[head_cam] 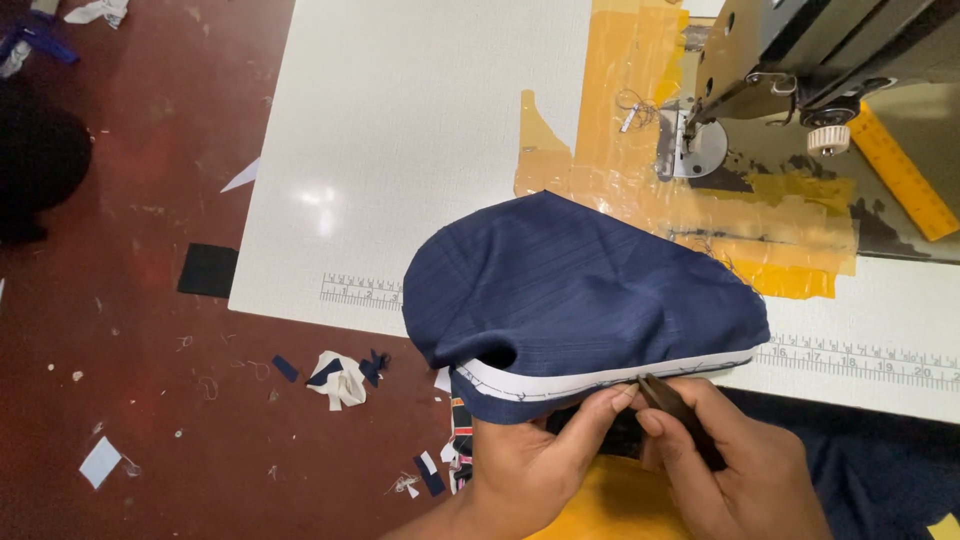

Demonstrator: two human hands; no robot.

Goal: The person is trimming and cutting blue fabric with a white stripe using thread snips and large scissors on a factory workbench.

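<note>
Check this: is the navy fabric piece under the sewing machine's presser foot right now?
No, the navy fabric piece lies short of the presser foot, pinched by both hands.

Scrap-littered red floor (140, 300), white table (400, 120)

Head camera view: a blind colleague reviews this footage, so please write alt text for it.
Two bare hands, left hand and right hand, pinch the white-edged seam of a navy fabric piece at a white table's edge. The right holds a small dark tool; a sewing machine sits behind.

A sewing machine (800, 90) stands on the white table (400, 150); fabric scraps (340, 378) litter the red floor (140, 330).
</note>
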